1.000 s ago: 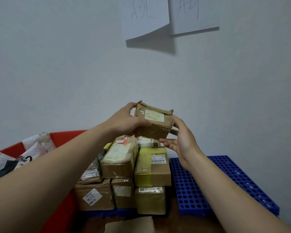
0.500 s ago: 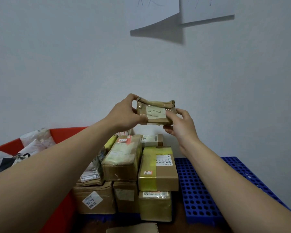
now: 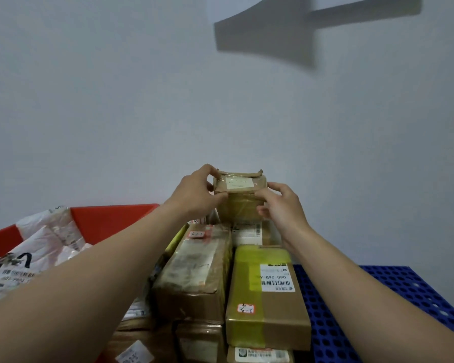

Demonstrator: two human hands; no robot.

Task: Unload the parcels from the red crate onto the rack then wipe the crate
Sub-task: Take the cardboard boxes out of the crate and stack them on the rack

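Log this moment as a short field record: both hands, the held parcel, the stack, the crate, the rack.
left hand: grips the left end of the small taped parcel
right hand: grips its right end
small taped parcel: above the back of the parcel stack; contact underneath unclear
red crate: left of the stack, mailer bags inside
blue perforated rack: bare grid right of the stack

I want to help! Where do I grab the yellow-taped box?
Probably by its near end, coming from the front: the yellow-taped box lies flat on top, its left side close against the brown box, while its near end and right side are free.
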